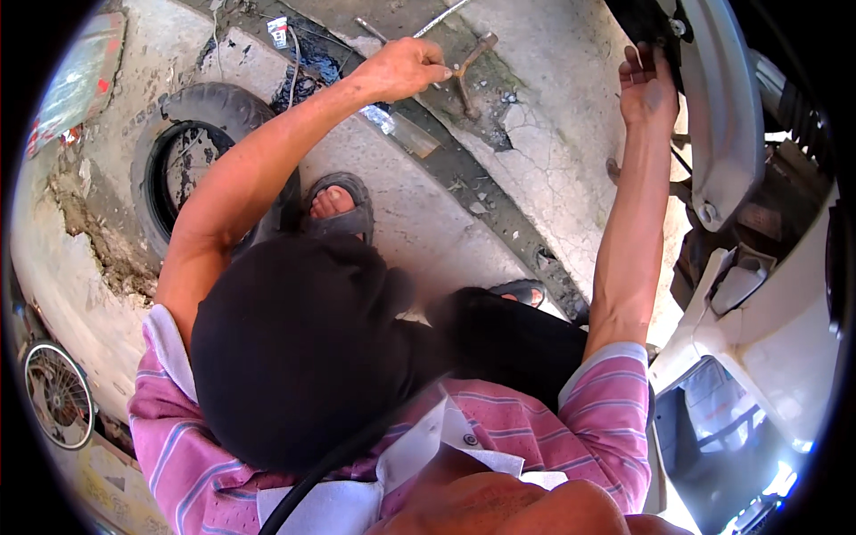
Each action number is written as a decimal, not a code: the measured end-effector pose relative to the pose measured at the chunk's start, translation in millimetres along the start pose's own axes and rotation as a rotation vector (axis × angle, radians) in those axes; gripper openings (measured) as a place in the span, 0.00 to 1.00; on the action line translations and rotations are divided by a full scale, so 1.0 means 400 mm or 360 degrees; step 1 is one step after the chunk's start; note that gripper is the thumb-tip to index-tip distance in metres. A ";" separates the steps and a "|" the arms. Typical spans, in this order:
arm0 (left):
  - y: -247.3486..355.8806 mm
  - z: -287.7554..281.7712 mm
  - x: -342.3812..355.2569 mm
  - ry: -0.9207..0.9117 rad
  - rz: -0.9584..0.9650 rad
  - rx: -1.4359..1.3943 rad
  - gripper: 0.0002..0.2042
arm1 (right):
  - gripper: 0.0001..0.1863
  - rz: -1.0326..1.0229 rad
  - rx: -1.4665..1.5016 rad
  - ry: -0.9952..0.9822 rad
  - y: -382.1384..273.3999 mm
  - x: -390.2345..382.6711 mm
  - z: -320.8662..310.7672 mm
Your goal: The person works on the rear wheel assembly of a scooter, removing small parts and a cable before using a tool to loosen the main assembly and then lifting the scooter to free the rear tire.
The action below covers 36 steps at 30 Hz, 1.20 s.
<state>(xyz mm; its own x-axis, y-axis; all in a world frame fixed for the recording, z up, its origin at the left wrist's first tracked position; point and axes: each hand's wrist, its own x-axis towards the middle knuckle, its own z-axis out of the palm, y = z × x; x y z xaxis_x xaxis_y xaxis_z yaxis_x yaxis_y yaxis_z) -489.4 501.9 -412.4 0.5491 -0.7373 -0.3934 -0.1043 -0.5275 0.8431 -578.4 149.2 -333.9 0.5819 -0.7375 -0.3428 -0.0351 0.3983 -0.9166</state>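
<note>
Cracked concrete ground w/ old tyre (192, 156). Left hand (403, 68) closes on cross wrench (465, 73) lying just beside it; right hand (648, 87), fingers loosely curled, touches scooter's white fender (727, 116). Repair looks barely begun, wrench not yet lifted.

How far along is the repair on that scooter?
Hard to tell what is finished. A loose tyre already lies on the concrete. In hand: the left hand reaches to a cross wrench on the ground, while the right hand touches the scooter's white fender. What remains is hidden.

hands: 2 (403, 67) (648, 89) | cross wrench: 1 (465, 64) | tyre: 1 (214, 111) | sandals: 2 (343, 223) (522, 292)
</note>
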 end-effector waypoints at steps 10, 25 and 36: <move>-0.018 -0.008 0.000 -0.0033 -0.0017 -0.0084 0.14 | 0.15 -0.0348 0.0011 -0.0110 0.016 0.072 -0.020; 0.001 -0.145 0.031 0.0058 0.0220 0.0382 0.17 | 0.24 -0.0641 -0.0463 0.0281 0.051 0.099 0.012; -0.028 -0.190 0.080 0.0415 0.0046 -0.0206 0.17 | 0.21 -0.0653 -0.0367 0.0303 0.075 0.146 -0.009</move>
<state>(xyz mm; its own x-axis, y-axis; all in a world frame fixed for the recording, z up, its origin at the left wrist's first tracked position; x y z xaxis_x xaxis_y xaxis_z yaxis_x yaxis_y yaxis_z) -407.7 516.2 -406.4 0.7437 -0.6092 -0.2753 -0.0253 -0.4372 0.8990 -548.6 116.1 -382.1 0.4279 -0.9028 0.0434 -0.0257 -0.0601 -0.9979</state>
